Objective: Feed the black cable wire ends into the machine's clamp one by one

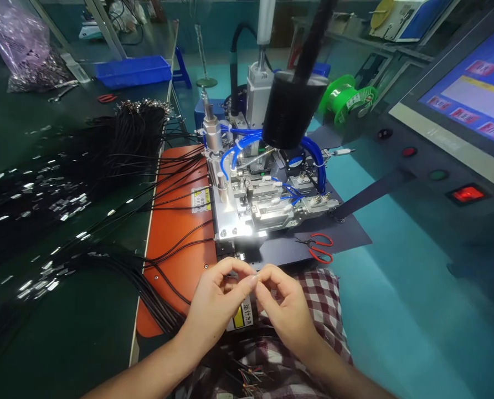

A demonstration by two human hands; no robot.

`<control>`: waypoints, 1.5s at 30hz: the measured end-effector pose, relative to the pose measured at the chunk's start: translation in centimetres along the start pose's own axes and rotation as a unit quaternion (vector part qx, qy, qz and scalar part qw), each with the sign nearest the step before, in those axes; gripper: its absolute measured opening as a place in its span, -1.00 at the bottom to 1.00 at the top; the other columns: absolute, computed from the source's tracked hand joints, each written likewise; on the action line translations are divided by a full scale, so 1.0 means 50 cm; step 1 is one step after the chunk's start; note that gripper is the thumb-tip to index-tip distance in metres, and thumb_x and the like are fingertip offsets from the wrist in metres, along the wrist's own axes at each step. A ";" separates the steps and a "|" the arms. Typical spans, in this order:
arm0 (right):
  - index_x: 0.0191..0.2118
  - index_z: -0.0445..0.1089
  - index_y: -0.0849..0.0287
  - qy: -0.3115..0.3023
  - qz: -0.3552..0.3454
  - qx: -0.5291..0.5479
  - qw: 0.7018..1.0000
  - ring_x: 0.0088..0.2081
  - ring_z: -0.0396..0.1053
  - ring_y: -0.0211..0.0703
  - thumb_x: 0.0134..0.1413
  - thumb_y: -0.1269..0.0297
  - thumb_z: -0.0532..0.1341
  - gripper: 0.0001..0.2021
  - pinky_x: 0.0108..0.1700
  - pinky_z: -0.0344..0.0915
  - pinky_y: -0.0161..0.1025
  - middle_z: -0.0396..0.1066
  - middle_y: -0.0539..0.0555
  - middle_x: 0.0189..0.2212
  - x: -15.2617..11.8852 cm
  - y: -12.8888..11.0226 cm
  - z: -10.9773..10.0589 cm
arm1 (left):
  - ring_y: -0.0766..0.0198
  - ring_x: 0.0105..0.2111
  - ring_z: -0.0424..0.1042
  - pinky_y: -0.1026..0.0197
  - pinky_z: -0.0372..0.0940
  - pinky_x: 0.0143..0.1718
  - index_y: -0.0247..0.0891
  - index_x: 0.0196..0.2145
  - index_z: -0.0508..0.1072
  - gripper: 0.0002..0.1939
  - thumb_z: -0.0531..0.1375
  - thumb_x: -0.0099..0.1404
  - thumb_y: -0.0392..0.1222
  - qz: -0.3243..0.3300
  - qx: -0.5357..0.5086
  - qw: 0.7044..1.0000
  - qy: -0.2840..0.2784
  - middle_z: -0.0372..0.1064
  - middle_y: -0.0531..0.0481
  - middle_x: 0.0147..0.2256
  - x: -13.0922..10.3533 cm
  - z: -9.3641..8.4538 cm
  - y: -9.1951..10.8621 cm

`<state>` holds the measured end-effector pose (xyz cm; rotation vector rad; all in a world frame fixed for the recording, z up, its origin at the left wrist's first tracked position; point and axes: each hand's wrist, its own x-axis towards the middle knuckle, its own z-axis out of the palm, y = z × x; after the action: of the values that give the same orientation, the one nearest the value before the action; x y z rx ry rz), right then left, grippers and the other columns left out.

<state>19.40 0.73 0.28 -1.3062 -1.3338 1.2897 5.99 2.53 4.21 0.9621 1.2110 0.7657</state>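
Note:
My left hand (219, 296) and my right hand (286, 302) meet at their fingertips, thumb against forefinger on each. Whatever sits between the fingertips is too small to make out. Just beyond them stands a metal machine (247, 210) with blue air tubes, and a lit spot on its front. A bundle of black cables (159, 302) passes beside my left wrist towards my lap. Stripped ends with thin coloured wires (251, 377) lie on my lap below the hands. A yellow and white label (242, 316) shows between my wrists.
Red-handled scissors (322, 247) lie on the grey plate at right. Black cables run across the orange board (180, 221) into the machine, from piles (134, 133) on the left table. A blue tray (133, 72), green spool (342, 97), black lamp-like cylinder (292, 111) and control screen (475, 100) surround it.

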 end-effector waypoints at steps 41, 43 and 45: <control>-0.42 0.27 0.20 -0.039 0.093 0.134 0.986 -0.58 0.16 -0.35 0.11 0.23 0.15 -0.83 -0.50 0.16 -0.36 0.18 -0.10 -0.61 0.015 -0.002 -0.022 | 0.52 -0.71 -0.14 0.35 -0.26 -0.67 -0.34 -0.49 0.35 -0.80 0.23 0.11 -0.14 -0.087 -0.050 0.995 0.008 -0.05 0.26 -0.75 0.007 -0.006 -0.018; -0.41 0.30 0.22 -0.037 0.094 0.140 0.985 -0.58 0.18 -0.35 0.11 0.22 0.15 -0.82 -0.49 0.17 -0.36 0.20 -0.09 -0.61 0.015 -0.003 -0.025 | 0.52 -0.71 -0.14 0.35 -0.26 -0.67 -0.34 -0.48 0.35 -0.79 0.22 0.13 -0.13 -0.089 -0.051 0.995 0.005 -0.05 0.26 -0.74 0.006 -0.007 -0.019; -0.40 0.33 0.23 -0.036 0.090 0.128 0.987 -0.57 0.20 -0.35 0.10 0.23 0.16 -0.83 -0.48 0.19 -0.36 0.23 -0.07 -0.57 0.015 -0.008 -0.026 | 0.53 -0.71 -0.14 0.36 -0.25 -0.68 -0.34 -0.48 0.34 -0.79 0.23 0.13 -0.13 -0.089 -0.058 0.994 0.002 -0.05 0.26 -0.74 0.005 -0.008 -0.020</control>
<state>20.55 1.65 0.73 -1.2293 -1.0754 1.5885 5.64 2.44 3.17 0.7475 1.2252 0.6886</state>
